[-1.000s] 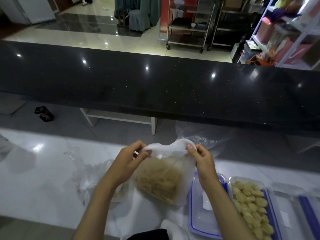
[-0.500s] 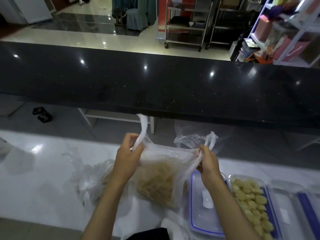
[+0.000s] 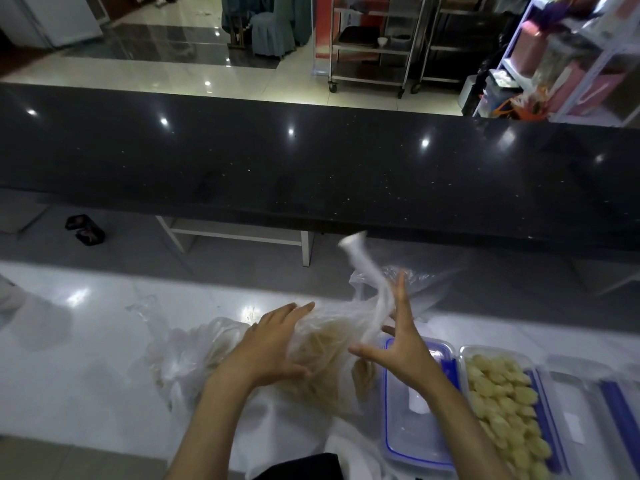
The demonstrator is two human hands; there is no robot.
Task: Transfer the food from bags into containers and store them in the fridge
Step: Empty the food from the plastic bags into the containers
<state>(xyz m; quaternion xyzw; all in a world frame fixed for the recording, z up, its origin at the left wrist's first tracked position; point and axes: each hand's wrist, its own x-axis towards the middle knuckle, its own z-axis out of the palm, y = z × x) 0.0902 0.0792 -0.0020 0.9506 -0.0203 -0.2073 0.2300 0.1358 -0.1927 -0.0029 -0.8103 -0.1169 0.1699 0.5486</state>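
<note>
A thin clear plastic bag of pale noodle-like food (image 3: 325, 351) lies on the white counter (image 3: 86, 348) in front of me. My left hand (image 3: 266, 344) cups the bag's left side, thumb below and fingers spread over the top. My right hand (image 3: 394, 344) hovers at the bag's right side with its fingers apart. A loose bag handle (image 3: 360, 258) flaps up beside it, blurred. Just right of the bag stands an empty clear container with a blue rim (image 3: 415, 441). Beside that is a container filled with pale yellow pieces (image 3: 502, 403).
A crumpled plastic bag (image 3: 187, 358) lies left of my left hand, and a clear bag (image 3: 426, 282) behind my right. Another clear container with a blue clip (image 3: 588, 420) sits at far right. A raised black counter (image 3: 311, 168) runs across beyond the white one.
Both hands had been pulling the bag's handles apart at its top. Now they have dropped lower, the right hand has let go of its handle, and the left hand rests on the bag's side.
</note>
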